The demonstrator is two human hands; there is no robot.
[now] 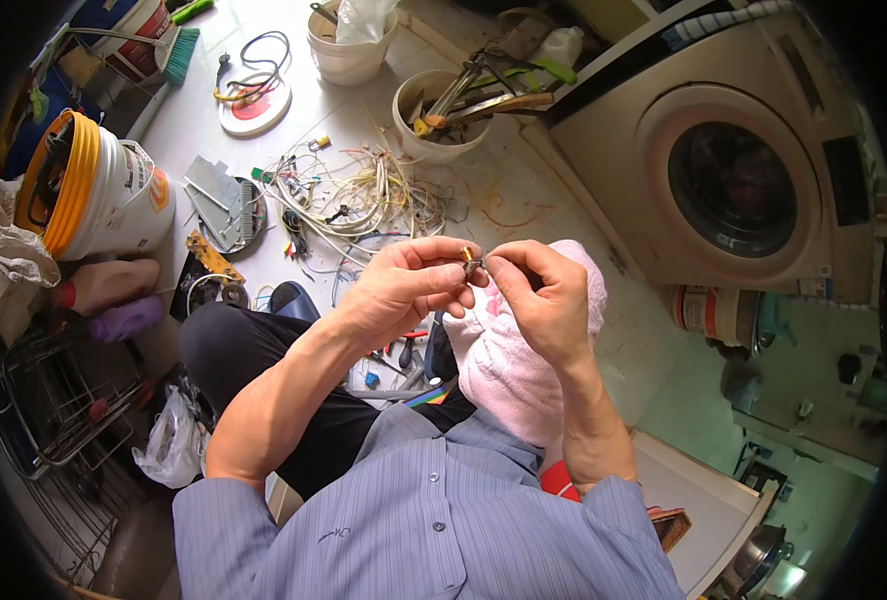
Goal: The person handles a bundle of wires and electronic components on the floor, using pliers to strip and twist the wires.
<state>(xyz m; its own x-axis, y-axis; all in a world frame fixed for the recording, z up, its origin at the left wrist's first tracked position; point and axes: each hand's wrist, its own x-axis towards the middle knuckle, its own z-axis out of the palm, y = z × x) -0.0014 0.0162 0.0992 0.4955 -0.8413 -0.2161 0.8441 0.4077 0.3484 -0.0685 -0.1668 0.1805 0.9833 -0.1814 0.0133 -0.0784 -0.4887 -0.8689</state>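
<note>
In front of my chest, my left hand (408,285) pinches a small part (471,264) between thumb and fingers. It looks brass-coloured on top and dark below; its exact kind is too small to tell. Close against its right side, my right hand (543,300) has thumb and forefinger pinched together. What those fingertips hold is hidden. A pink towel (493,365) is draped over my right knee, beneath the right hand. Beyond my hands, a tangled heap of cables and wires (363,195) spreads over the floor.
Hand tools, including pliers (415,336), lie between my legs. A white bucket with a yellow rim (128,205) stands left, near a grey metal plate (213,205). Farther off are a tool-filled bucket (418,140) and a white lid (253,118). A washing machine (603,130) stands at right.
</note>
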